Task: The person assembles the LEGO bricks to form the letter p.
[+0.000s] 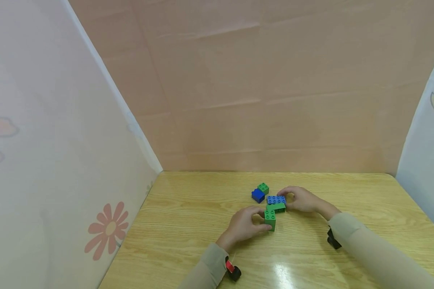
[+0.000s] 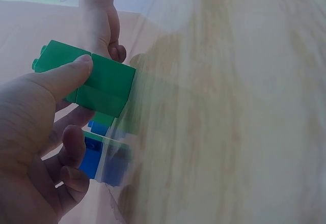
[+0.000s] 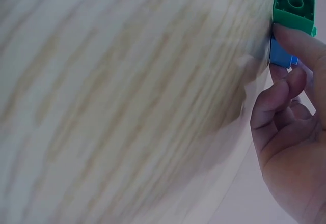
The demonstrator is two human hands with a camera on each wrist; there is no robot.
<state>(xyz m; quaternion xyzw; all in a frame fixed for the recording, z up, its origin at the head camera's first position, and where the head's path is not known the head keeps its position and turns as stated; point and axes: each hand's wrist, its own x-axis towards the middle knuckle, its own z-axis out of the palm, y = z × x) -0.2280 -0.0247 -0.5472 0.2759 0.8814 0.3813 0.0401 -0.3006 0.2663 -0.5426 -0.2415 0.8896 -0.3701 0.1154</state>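
Observation:
My left hand (image 1: pixel 244 224) grips a stack of two green bricks (image 1: pixel 269 220) between thumb and fingers; the seam between them shows in the left wrist view. My right hand (image 1: pixel 304 199) pinches the right end of a light blue brick (image 1: pixel 276 199) with studs facing up. Directly in front of that brick, a green brick (image 1: pixel 276 208) lies on its side, its hollow underside visible in the right wrist view. Its left end is close to the held stack; whether they touch I cannot tell.
A dark blue brick (image 1: pixel 258 195) and another green brick (image 1: pixel 263 188) sit together just left of the light blue one. All rest on a wooden table (image 1: pixel 188 200), with a draped backdrop (image 1: pixel 275 100) behind and a patterned sheet (image 1: pixel 58 160) at the left.

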